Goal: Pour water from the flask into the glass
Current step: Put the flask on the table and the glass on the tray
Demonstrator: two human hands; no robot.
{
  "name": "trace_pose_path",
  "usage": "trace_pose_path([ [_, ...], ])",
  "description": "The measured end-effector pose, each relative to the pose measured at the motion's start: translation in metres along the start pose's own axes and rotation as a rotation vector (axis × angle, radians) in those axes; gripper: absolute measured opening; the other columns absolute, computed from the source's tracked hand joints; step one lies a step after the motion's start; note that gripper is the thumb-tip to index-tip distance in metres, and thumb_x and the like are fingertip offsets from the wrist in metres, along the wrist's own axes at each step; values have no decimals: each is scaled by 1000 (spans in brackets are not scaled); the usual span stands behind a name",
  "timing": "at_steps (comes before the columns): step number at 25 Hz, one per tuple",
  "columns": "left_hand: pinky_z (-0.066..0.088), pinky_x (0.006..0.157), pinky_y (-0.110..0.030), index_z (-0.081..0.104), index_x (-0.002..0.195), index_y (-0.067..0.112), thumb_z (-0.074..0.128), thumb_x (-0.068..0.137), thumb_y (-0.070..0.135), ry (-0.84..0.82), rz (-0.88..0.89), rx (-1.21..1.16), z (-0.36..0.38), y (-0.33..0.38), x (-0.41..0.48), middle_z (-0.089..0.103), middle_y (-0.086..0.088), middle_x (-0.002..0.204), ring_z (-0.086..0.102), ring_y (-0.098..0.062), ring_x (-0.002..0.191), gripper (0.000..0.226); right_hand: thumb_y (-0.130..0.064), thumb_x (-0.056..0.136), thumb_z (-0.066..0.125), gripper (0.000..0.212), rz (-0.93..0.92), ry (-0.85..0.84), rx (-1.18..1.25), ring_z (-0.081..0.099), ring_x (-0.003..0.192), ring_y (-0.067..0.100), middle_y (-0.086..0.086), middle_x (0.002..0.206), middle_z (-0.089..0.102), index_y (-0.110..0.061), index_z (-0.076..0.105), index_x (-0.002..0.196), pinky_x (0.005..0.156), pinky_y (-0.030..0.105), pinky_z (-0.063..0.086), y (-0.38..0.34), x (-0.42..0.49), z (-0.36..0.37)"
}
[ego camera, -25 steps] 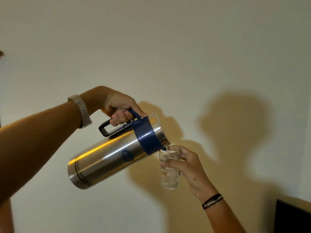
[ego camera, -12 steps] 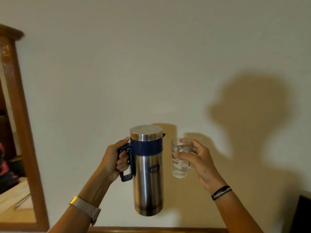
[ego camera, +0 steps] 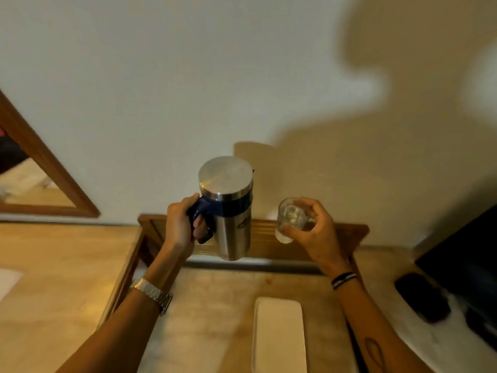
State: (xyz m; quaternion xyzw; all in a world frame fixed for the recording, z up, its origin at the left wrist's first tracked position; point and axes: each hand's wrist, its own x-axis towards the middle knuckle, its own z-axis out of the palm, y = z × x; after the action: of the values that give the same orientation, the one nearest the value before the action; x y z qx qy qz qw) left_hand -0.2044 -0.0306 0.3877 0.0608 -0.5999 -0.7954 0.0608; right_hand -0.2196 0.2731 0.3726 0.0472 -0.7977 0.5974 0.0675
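The steel flask (ego camera: 231, 211) has a blue collar and a blue handle, and it hangs upright in the air above the table. My left hand (ego camera: 180, 222) is wrapped around that handle. Right of it, a small clear glass (ego camera: 290, 219) holds water, gripped from the right side by my right hand (ego camera: 314, 232). Flask and glass are a short gap apart, both seen from above.
A white rectangular tray (ego camera: 279, 335) lies on the pale table top (ego camera: 209, 319) below my hands. A wooden rail (ego camera: 349, 235) runs along the wall. A dark object (ego camera: 419, 297) lies at the right beside a black screen (ego camera: 468, 254). A wood-framed mirror (ego camera: 53, 173) hangs at the left.
The flask went from tilted over the glass to upright. Both hands have come down lower, and my view has tipped down so the table now shows.
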Motion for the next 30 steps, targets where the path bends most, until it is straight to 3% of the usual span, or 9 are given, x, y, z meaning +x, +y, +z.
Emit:
trace_pose_path([
  [3,29,38,-22,47,47,13,43,113,18,145,-108,0,-31,-100,-28,40,-3,38,35,-18,31,67,0,74,100,66,245,7,-24,71,111,2,1,123,74,-13,66,129,98,40,65,106,-44,37],
  [5,30,41,-25,48,50,9,43,113,15,223,-203,18,-58,-164,-50,41,-5,40,35,-20,32,63,-2,73,100,68,381,-28,-108,72,117,21,4,125,74,-14,65,130,102,50,63,173,-76,63],
  [8,32,46,-30,51,54,7,46,111,21,270,-294,78,-95,-259,-74,42,-9,43,35,-22,37,59,-2,77,98,69,554,-61,-153,68,125,30,-8,123,69,-26,59,129,99,31,59,264,-119,90],
  [11,29,52,-39,49,51,6,51,106,23,333,-369,147,-119,-330,-89,39,-13,44,34,-25,42,58,5,87,89,75,651,-150,-240,56,147,38,12,150,62,-4,53,151,117,36,47,343,-149,108],
  [13,29,55,-39,47,47,8,52,104,25,378,-414,179,-132,-364,-99,38,-13,44,34,-26,43,60,8,91,83,78,715,-192,-288,49,152,37,19,162,53,-1,46,159,121,33,39,377,-170,118],
  [15,29,55,-38,48,43,13,51,103,27,368,-423,187,-140,-390,-103,39,-12,40,35,-25,40,62,9,91,82,77,746,-190,-315,50,150,38,19,160,53,-2,46,158,117,32,40,400,-178,124],
  [22,37,56,-39,57,41,18,43,100,21,382,-444,184,-149,-425,-114,47,-5,36,43,-25,35,61,13,90,81,78,758,-179,-386,50,148,40,21,158,51,-2,44,157,123,45,43,441,-185,129],
  [26,46,57,-36,57,47,0,47,89,31,361,-494,177,-155,-437,-126,48,-21,41,49,-40,42,53,11,89,83,79,747,-175,-384,49,150,40,21,159,51,-2,45,157,124,44,42,452,-182,130],
  [30,40,56,-39,61,44,3,49,75,33,319,-537,249,-160,-442,-145,54,-34,49,53,-32,45,45,-1,88,90,95,769,-277,-428,44,155,37,17,167,45,-8,35,166,125,46,41,442,-182,122],
])
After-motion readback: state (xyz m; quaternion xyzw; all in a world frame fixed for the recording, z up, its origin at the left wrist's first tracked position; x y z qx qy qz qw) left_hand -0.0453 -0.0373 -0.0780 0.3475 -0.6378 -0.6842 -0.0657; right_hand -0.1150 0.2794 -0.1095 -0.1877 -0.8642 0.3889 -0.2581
